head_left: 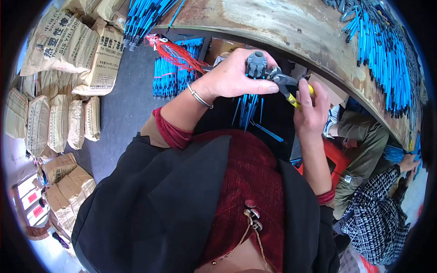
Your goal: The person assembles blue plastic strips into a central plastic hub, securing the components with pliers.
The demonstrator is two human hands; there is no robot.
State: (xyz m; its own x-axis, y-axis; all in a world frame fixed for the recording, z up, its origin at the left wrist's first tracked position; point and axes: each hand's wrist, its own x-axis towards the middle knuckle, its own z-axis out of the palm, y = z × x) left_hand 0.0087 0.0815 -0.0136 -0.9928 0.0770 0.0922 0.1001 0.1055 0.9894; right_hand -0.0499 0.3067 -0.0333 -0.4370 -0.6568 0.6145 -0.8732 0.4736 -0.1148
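My left hand (232, 77) is closed round a grey, ribbed, cylinder-like plastic piece (256, 65), its thumb stretched along the near side. My right hand (313, 105) grips a pair of pliers (293, 99) with yellow handles and dark jaws. The jaws point left and reach the grey piece beside my left fingers; whether they are closed on it I cannot tell. Below my left hand, several thin blue strips (247, 111) lie or hang over the dark lap. Whether they join the grey piece is hidden by my hand.
A worn wooden bench (273, 22) curves across the far side, with blue strip bundles (387, 59) at right and more (145, 18) at left. Red cords (175, 52) hang below its edge. Paper sacks (63, 50) stack at left. A co-worker's hand (409, 163) touches blue strips at right.
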